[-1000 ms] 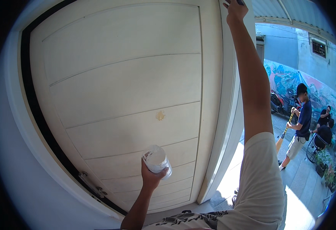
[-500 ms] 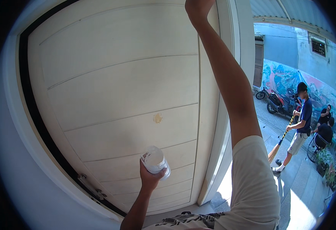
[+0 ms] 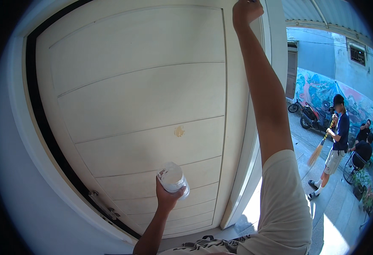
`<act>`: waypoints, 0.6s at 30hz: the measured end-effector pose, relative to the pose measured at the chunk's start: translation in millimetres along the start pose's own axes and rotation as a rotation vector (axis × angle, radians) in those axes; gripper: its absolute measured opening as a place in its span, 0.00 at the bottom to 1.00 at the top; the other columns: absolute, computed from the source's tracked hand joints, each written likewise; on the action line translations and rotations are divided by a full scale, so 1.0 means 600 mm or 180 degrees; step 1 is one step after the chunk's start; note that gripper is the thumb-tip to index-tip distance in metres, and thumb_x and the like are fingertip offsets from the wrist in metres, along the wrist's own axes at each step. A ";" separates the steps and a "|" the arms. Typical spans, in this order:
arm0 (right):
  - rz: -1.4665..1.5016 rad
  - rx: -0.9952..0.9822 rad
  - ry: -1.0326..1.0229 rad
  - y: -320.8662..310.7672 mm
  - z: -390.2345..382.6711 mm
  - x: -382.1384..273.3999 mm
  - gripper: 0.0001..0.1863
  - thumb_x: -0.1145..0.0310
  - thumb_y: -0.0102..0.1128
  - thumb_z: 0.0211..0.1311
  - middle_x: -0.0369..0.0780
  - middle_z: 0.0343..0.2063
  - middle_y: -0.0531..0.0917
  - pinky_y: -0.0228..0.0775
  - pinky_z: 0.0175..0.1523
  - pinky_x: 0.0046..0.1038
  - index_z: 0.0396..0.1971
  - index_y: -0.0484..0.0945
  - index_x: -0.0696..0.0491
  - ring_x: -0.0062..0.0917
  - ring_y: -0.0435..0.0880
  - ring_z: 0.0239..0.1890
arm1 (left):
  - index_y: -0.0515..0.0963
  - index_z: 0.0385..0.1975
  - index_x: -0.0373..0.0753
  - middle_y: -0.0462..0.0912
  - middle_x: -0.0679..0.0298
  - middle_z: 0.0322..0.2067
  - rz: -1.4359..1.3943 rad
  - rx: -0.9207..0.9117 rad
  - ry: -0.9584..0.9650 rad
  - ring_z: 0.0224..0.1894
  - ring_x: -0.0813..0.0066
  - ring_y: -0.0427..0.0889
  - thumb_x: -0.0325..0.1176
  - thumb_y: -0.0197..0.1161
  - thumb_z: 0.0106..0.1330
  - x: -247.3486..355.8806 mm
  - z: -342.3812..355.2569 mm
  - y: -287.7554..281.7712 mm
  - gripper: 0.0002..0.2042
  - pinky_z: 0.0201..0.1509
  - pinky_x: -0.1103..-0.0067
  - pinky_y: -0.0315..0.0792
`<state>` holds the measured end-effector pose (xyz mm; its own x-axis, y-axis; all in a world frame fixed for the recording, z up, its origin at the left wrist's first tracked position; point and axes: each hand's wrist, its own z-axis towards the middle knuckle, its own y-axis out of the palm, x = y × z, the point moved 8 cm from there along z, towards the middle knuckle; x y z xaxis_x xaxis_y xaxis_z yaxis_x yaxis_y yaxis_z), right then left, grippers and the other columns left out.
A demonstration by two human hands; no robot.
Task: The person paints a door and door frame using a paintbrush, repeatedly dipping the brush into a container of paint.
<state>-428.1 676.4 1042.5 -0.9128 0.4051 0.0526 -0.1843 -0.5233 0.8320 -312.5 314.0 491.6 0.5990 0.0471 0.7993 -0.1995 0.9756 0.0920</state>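
- Left hand (image 3: 167,199): rising from the lower edge at about 6 o'clock, its grip wrapping around the lower part of a clear plastic bottle (image 3: 173,178) and holding it up in front of the door.
- Clear plastic bottle: sitting just below the centre of the view, its rounded end pointing up toward 12 o'clock, a small label showing on its left side; whether it is touching the door cannot be told.
- Right hand (image 3: 246,10): reaching up to about 1 o'clock at the top edge of the view, fingers curling into a clenched grip near the door's upper edge; what it is closing on, if anything, cannot be told.
- White panelled door (image 3: 144,97): filling the left and centre, carrying a small tan mark just above the bottle and a metal hinge (image 3: 102,205) at about 7 o'clock.
- Person with a broom (image 3: 337,146): standing well apart at 3 o'clock on a sunlit paved lane.
- Parked motorbike (image 3: 314,117): standing beside a painted wall, beyond that person.
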 end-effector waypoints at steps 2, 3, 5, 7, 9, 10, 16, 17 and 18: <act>-0.0088 -0.0391 -0.0361 0.056 -0.062 -0.095 0.12 0.66 0.69 0.65 0.48 0.31 0.88 0.75 0.39 0.29 0.42 0.88 0.59 0.30 0.86 0.33 | 0.63 0.63 0.35 0.75 0.57 0.54 0.0026 0.0004 -0.0016 0.57 0.65 0.78 0.25 0.77 0.47 -0.005 0.001 -0.004 0.41 0.64 0.67 0.73; 0.0426 -0.0753 -0.0043 0.079 -0.083 -0.118 0.12 0.67 0.69 0.65 0.49 0.31 0.88 0.75 0.38 0.28 0.43 0.87 0.59 0.29 0.87 0.33 | 0.63 0.63 0.35 0.75 0.57 0.54 0.0014 -0.0017 -0.0019 0.57 0.65 0.78 0.25 0.77 0.47 -0.006 0.002 0.001 0.41 0.64 0.67 0.73; 0.0727 -0.1252 0.0018 0.108 -0.114 -0.170 0.11 0.70 0.71 0.64 0.45 0.29 0.89 0.73 0.33 0.24 0.43 0.87 0.60 0.22 0.83 0.27 | 0.64 0.60 0.37 0.76 0.57 0.53 0.0031 0.0009 0.0057 0.56 0.65 0.78 0.24 0.79 0.45 -0.003 0.003 0.005 0.40 0.63 0.67 0.74; 0.1105 -0.1274 -0.0245 0.116 -0.116 -0.181 0.11 0.70 0.71 0.64 0.44 0.29 0.89 0.71 0.30 0.23 0.42 0.87 0.60 0.21 0.82 0.26 | 0.64 0.61 0.37 0.76 0.57 0.53 0.0052 0.0021 0.0036 0.56 0.65 0.78 0.24 0.79 0.45 -0.006 0.002 0.007 0.40 0.63 0.67 0.74; 0.0682 -0.1205 0.0119 0.102 -0.083 -0.131 0.11 0.69 0.71 0.64 0.42 0.26 0.87 0.70 0.31 0.25 0.41 0.87 0.61 0.19 0.79 0.26 | 0.64 0.61 0.37 0.76 0.57 0.53 0.0089 0.0063 0.0004 0.56 0.65 0.78 0.25 0.79 0.45 -0.012 -0.003 -0.001 0.40 0.63 0.67 0.74; 0.0766 -0.0959 0.0136 0.082 -0.056 -0.102 0.12 0.67 0.70 0.64 0.41 0.25 0.86 0.69 0.31 0.26 0.40 0.87 0.61 0.19 0.77 0.25 | 0.63 0.62 0.36 0.75 0.57 0.54 0.0038 0.0041 -0.0008 0.57 0.65 0.78 0.25 0.79 0.45 -0.017 -0.004 -0.004 0.41 0.64 0.67 0.73; -0.0406 0.0252 0.0145 -0.047 0.058 0.029 0.12 0.64 0.67 0.65 0.46 0.23 0.85 0.71 0.34 0.35 0.37 0.88 0.59 0.30 0.80 0.24 | 0.63 0.63 0.36 0.74 0.57 0.55 0.0071 0.0062 0.0028 0.58 0.65 0.77 0.26 0.78 0.46 -0.005 -0.003 -0.021 0.42 0.65 0.66 0.72; -0.0383 0.0238 0.0220 -0.050 0.054 0.017 0.13 0.63 0.67 0.65 0.47 0.23 0.86 0.72 0.34 0.36 0.37 0.88 0.59 0.30 0.81 0.24 | 0.63 0.63 0.36 0.74 0.57 0.55 0.0057 0.0079 0.0070 0.57 0.65 0.77 0.26 0.78 0.46 -0.001 -0.002 -0.026 0.42 0.65 0.66 0.72; -0.0289 0.0120 0.0214 -0.030 0.042 0.000 0.13 0.63 0.67 0.65 0.47 0.24 0.86 0.72 0.34 0.35 0.37 0.88 0.59 0.30 0.80 0.24 | 0.63 0.63 0.36 0.74 0.57 0.55 0.0054 0.0086 0.0073 0.57 0.65 0.77 0.26 0.78 0.46 0.000 -0.001 -0.030 0.42 0.65 0.66 0.72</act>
<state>-415.6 704.6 1041.6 -0.9155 0.3977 -0.0598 -0.2545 -0.4578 0.8519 -308.5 296.5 489.5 0.6128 0.0689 0.7872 -0.2306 0.9684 0.0948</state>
